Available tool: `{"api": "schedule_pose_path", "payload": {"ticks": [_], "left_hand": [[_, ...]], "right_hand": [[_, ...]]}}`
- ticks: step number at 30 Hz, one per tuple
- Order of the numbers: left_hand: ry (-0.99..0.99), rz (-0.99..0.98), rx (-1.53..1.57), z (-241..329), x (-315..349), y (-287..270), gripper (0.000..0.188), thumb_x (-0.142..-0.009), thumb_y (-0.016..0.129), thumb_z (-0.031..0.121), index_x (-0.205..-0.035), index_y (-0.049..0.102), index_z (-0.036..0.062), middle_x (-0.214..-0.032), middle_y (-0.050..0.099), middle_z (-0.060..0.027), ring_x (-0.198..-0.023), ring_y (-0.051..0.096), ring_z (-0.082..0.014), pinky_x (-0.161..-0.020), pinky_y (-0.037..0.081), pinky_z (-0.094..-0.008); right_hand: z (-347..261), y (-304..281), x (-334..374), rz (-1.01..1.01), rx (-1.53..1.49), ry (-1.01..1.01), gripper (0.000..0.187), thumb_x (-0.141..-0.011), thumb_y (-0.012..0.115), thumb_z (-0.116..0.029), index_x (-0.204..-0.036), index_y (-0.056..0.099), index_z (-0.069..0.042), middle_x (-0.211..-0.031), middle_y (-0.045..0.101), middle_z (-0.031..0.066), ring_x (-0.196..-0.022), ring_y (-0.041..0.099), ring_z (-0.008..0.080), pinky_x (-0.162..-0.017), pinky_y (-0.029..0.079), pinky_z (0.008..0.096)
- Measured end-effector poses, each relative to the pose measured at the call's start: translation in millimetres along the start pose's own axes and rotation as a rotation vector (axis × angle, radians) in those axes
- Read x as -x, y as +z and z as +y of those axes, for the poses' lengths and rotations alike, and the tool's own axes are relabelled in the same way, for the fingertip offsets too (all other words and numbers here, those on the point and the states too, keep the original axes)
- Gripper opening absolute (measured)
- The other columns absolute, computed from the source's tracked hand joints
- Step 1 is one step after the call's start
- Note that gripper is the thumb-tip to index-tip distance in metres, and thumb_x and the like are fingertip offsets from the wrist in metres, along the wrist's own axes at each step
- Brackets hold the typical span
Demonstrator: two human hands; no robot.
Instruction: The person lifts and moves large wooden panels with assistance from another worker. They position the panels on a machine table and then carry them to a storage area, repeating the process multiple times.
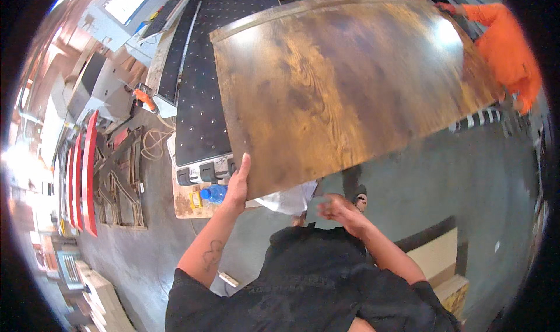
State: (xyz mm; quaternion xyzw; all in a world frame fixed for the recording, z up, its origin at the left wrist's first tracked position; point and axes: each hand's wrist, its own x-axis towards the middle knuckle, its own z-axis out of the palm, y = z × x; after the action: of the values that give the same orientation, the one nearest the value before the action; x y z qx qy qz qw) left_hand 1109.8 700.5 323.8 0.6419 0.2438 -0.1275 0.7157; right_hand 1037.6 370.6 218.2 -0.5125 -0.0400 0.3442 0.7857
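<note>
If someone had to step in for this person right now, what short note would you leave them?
Left hand: flat against the near corner edge of the big dark wood-grain panel, gripping it.
Right hand: just below the panel's near edge, blurred; contact unclear.
A co-worker in an orange sleeve holds the far end.
The panel is lifted, partly over the black perforated machine bed, partly over the grey floor.
Done: panel raised. Left: it is not yet set down anywhere.
</note>
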Motion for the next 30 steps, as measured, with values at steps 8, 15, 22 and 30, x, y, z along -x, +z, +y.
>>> {"api": "schedule_pose_path", "payload": {"ticks": [8, 15, 22, 30], "left_hand": [[-0.019, -0.097, -0.156, -17.2, 29.2, 6.8, 0.105, -0.093, 0.036, 0.085, -0.143, 0.056, -0.0045, -0.141, 0.061, -0.0163, -0.13, 0.057, -0.0275, -0.11, 0.043, -0.0377], [-0.076, -0.403, -0.295, -75.1, 83.8, -0.4, 0.098, -0.096, 0.038, 0.08, -0.157, 0.033, 0.0033, -0.149, 0.05, -0.014, -0.131, 0.054, -0.0278, -0.102, 0.05, -0.0425], [0.258, -0.621, -0.984, 33.2, 76.0, -57.0, 0.056, -0.098, 0.065, 0.051, -0.096, 0.076, -0.0039, -0.084, 0.074, -0.0121, -0.09, 0.07, -0.0208, -0.082, 0.054, -0.0348], [0.99, -0.274, -1.345, 191.3, -145.0, 32.9, 0.077, -0.098, 0.064, 0.054, -0.137, 0.054, -0.0116, -0.137, 0.058, -0.0307, -0.131, 0.056, -0.0358, -0.108, 0.043, -0.0425]], "right_hand": [[6.8, 155.6, -67.4, 0.315, -0.618, -0.195, 0.081, -0.097, 0.059, -0.063, -0.154, 0.037, -0.009, -0.147, 0.05, 0.0099, -0.138, 0.045, 0.0275, -0.117, 0.033, 0.0463], [27.2, 185.6, 6.5, 0.597, -0.628, -0.227, 0.057, -0.095, 0.071, -0.04, -0.141, 0.053, -0.01, -0.132, 0.061, 0.0063, -0.122, 0.057, 0.0234, -0.108, 0.041, 0.0439], [77.4, 209.5, 88.5, 0.692, -0.742, -0.297, 0.059, -0.095, 0.069, -0.041, -0.143, 0.054, -0.011, -0.137, 0.061, 0.0082, -0.124, 0.059, 0.0251, -0.102, 0.048, 0.0442], [104.2, 248.5, 115.6, 1.015, -0.995, -0.534, 0.061, -0.098, 0.065, -0.043, -0.145, 0.051, -0.007, -0.141, 0.06, 0.0115, -0.13, 0.057, 0.0287, -0.109, 0.047, 0.0447]]}}
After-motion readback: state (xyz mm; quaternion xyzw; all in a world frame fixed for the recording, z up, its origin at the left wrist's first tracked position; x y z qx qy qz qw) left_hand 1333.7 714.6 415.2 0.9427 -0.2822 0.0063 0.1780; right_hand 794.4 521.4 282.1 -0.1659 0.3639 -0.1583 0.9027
